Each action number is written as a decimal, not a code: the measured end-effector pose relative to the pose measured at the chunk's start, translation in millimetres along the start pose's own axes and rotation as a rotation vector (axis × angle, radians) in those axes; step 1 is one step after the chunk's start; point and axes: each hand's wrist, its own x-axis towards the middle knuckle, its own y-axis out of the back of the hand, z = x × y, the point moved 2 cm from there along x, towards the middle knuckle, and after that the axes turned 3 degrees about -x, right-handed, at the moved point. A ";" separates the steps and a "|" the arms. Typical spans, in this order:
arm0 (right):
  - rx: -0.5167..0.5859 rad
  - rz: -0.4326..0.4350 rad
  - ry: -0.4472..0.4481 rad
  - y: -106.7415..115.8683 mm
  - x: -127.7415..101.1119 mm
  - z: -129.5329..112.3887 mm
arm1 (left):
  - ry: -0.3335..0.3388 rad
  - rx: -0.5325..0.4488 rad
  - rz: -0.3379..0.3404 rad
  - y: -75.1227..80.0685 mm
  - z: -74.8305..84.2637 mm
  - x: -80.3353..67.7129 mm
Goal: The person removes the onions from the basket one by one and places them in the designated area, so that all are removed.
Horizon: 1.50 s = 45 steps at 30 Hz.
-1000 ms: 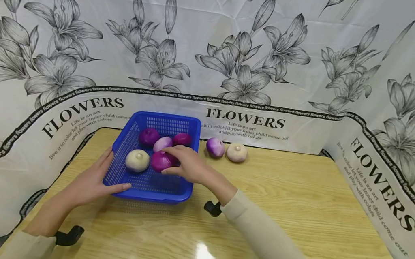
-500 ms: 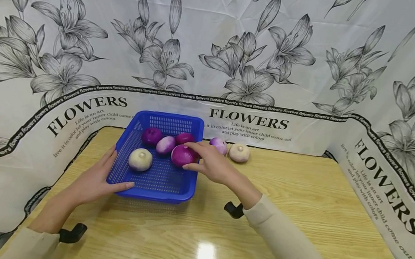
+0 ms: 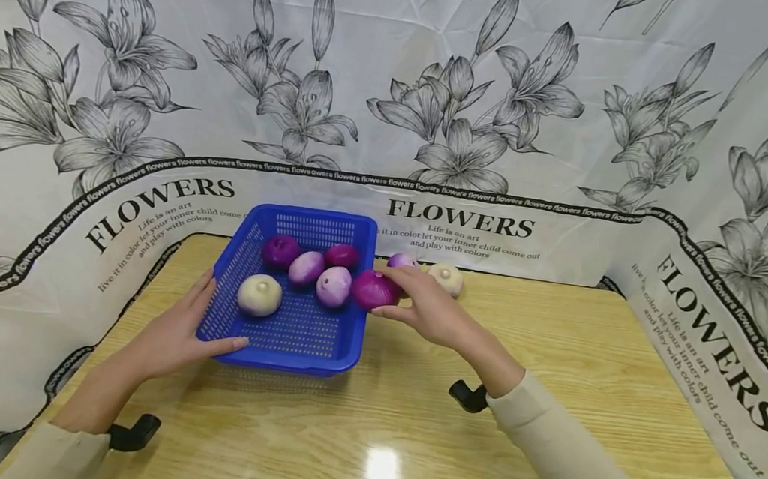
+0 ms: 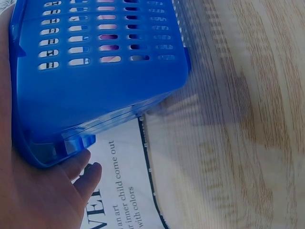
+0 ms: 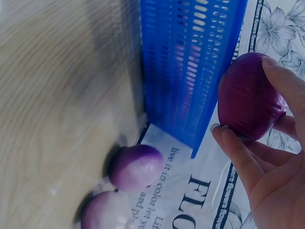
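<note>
My right hand (image 3: 434,307) grips a dark purple onion (image 3: 376,291) between thumb and fingertips, at the right rim of the blue basket (image 3: 279,363). In the right wrist view this onion (image 5: 248,95) shows beside the basket's outer wall, well above the table. My left hand (image 3: 170,332) holds the basket's left side, thumb over the front rim; its fingertips (image 4: 88,181) show below the rim in the left wrist view. Inside the basket are a white onion (image 3: 260,295), two pale purple onions (image 3: 333,287) and two dark purple ones (image 3: 281,252).
On the wooden table (image 3: 551,358), right of the basket, lie a purple-and-white onion (image 3: 401,260) and a white onion (image 3: 445,278), both partly behind my right hand. A flower-printed cloth (image 3: 331,137) stands around the back and sides of the table.
My right hand has lifted the dark purple onion from inside the basket and carried it right to the rim, uncovering a pale purple onion. My left hand keeps its place on the basket.
</note>
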 end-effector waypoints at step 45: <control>-0.144 0.007 -0.178 49.2 -51.4 111.3 | -0.004 -0.009 0.014 -2.7 -3.8 0.3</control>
